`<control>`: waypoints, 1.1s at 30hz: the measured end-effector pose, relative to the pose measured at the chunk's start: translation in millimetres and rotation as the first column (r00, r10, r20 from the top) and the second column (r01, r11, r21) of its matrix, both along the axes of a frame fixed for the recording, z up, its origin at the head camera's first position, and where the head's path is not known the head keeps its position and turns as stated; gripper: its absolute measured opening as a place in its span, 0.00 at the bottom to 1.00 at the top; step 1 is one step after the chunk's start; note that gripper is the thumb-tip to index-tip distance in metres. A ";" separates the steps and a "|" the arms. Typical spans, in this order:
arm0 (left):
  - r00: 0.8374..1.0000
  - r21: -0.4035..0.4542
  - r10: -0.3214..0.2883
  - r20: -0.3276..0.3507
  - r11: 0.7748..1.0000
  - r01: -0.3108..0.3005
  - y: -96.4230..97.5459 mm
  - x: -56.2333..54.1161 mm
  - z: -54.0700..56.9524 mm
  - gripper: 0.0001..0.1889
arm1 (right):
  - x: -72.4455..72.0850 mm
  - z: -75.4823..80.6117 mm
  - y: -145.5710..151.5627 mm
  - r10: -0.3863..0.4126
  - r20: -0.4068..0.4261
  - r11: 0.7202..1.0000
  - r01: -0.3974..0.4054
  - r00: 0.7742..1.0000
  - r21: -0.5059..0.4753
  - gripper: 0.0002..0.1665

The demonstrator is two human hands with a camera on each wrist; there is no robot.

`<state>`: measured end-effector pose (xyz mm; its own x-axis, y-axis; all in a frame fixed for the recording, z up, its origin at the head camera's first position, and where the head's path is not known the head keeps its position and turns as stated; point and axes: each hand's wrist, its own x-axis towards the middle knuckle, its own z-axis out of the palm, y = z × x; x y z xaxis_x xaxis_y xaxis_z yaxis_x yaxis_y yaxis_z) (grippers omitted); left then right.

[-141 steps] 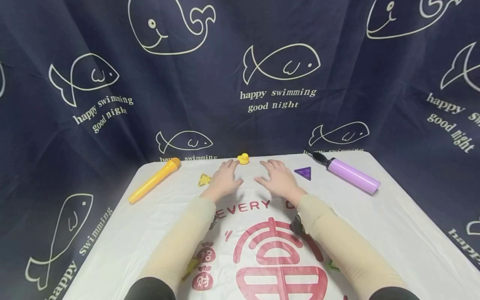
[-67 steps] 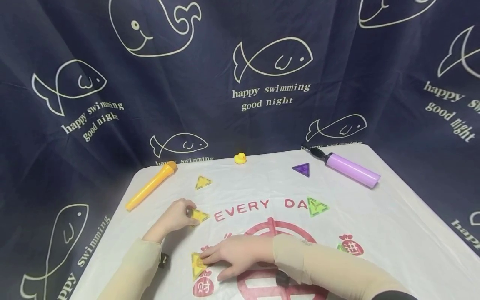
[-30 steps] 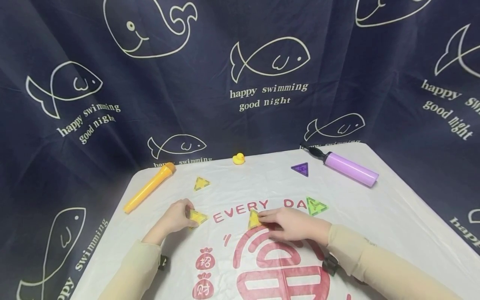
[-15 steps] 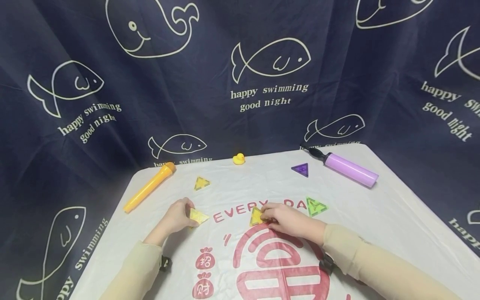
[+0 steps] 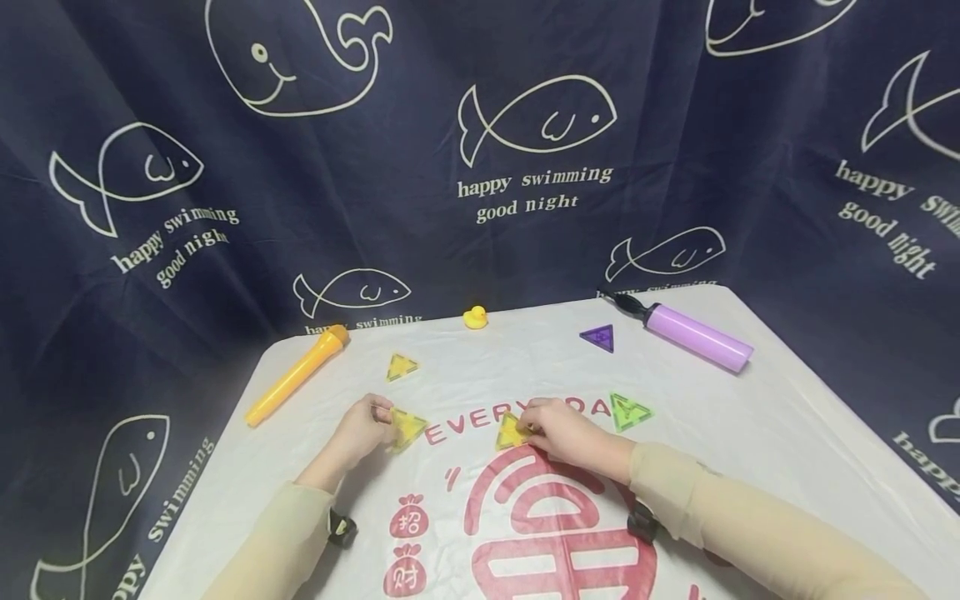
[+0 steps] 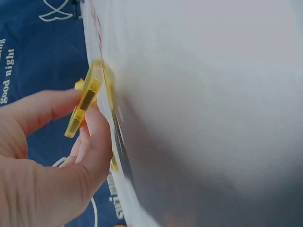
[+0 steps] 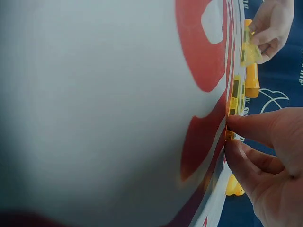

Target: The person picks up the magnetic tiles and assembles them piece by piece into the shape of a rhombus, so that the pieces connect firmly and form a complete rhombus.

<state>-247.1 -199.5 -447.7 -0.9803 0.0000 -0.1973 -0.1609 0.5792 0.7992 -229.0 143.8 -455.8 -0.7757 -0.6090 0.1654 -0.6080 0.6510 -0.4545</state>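
Observation:
My left hand (image 5: 358,440) pinches a yellow triangular magnetic tile (image 5: 408,428) between thumb and fingers. In the left wrist view this tile (image 6: 85,101) stands tilted, lifted at least partly off the white tabletop. To its right, below the printed red letters, my right hand (image 5: 570,432) grips a second yellow triangular magnetic tile (image 5: 509,431) by its right corner. The right wrist view shows that tile (image 7: 235,94) low at the cloth, with thumb and forefinger on its end. A gap separates the two held tiles.
A third yellow triangle tile (image 5: 402,367) lies behind the left hand. Farther right lie a green triangle tile (image 5: 632,412) and a purple one (image 5: 598,337). Around the far edge are an orange toy microphone (image 5: 297,375), a rubber duck (image 5: 476,317) and a purple balloon pump (image 5: 697,336).
Both hands were empty near the far edge at first. The left took hold of one yellow tile and now tilts it up; the right carried another from the near left to the middle.

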 end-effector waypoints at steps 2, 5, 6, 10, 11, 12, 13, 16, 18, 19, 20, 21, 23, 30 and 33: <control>1.000 0.064 0.019 0.020 0.998 -0.020 5.3 0.1 1.6 0.21 | -1.1 -0.3 -2.4 -0.025 0.018 1.000 0.025 1.000 0.000 0.10; 1.000 0.118 0.007 0.025 0.993 -0.010 15.1 -1.7 3.4 0.17 | -3.1 -1.3 -4.4 -0.048 0.025 0.999 0.048 0.999 -0.001 0.10; 1.000 0.123 -0.001 0.024 0.992 -0.002 18.7 -2.9 3.3 0.16 | -3.8 -1.6 -4.8 -0.054 0.024 0.999 0.054 0.998 -0.002 0.10; 1.000 0.133 -0.023 0.009 0.991 0.022 35.1 -8.8 0.9 0.13 | -7.2 -2.1 -6.0 -0.070 0.028 0.997 0.071 0.997 -0.011 0.10; 1.000 0.134 -0.023 0.009 0.991 0.021 39.5 -10.2 0.4 0.13 | -8.1 -1.8 -6.4 -0.076 0.035 0.997 0.076 0.997 -0.014 0.10; 1.000 0.134 -0.028 0.009 0.991 0.026 43.5 -11.5 -0.2 0.12 | -8.9 -1.7 -6.8 -0.078 0.041 0.997 0.079 0.996 -0.015 0.10; 0.999 0.131 -0.032 0.006 0.991 0.030 47.5 -12.4 -0.6 0.12 | -9.7 -1.4 -7.4 -0.079 0.043 0.997 0.080 0.996 -0.020 0.10; 0.999 0.130 -0.054 -0.006 0.990 0.054 58.8 -13.8 -1.6 0.13 | -11.7 -2.1 -8.7 -0.078 0.051 0.996 0.080 0.996 -0.029 0.10; 0.997 0.112 -0.069 -0.016 0.991 0.071 65.4 -14.0 -1.6 0.13 | -12.2 -2.7 -9.7 -0.081 0.060 0.996 0.083 0.995 -0.035 0.10; 0.997 0.101 -0.077 -0.023 0.992 0.079 68.9 -13.8 -1.4 0.14 | -12.5 -3.5 -10.2 -0.084 0.063 0.996 0.086 0.995 -0.037 0.10; 0.996 0.099 -0.083 -0.024 0.991 0.085 72.3 -13.9 -1.3 0.14 | -12.6 -4.0 -10.7 -0.089 0.069 0.995 0.091 0.994 -0.038 0.11; 0.996 0.087 -0.087 -0.021 0.992 0.088 75.7 -13.8 -0.7 0.14 | -12.7 -4.3 -11.3 -0.095 0.074 0.994 0.098 0.993 -0.039 0.11; 0.996 0.058 -0.091 -0.011 0.994 0.091 82.2 -13.9 -0.2 0.14 | -12.7 -4.8 -12.7 -0.111 0.089 0.993 0.114 0.990 -0.040 0.11; 0.997 0.009 -0.082 0.007 0.997 0.082 98.5 -16.1 -1.8 0.13 | -13.2 -4.3 -17.5 -0.135 0.136 0.989 0.141 0.982 -0.041 0.12; 0.996 -0.004 -0.086 0.003 0.996 0.086 102.0 -16.2 -2.7 0.13 | -12.8 -4.0 -19.0 -0.145 0.152 0.988 0.152 0.978 -0.034 0.13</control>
<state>-263.3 -97.4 -450.4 -0.9763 0.0830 -0.1998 -0.1125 0.5941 0.7965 -241.8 124.8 -459.8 -0.8748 -0.4799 0.0665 -0.4298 0.7054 -0.5637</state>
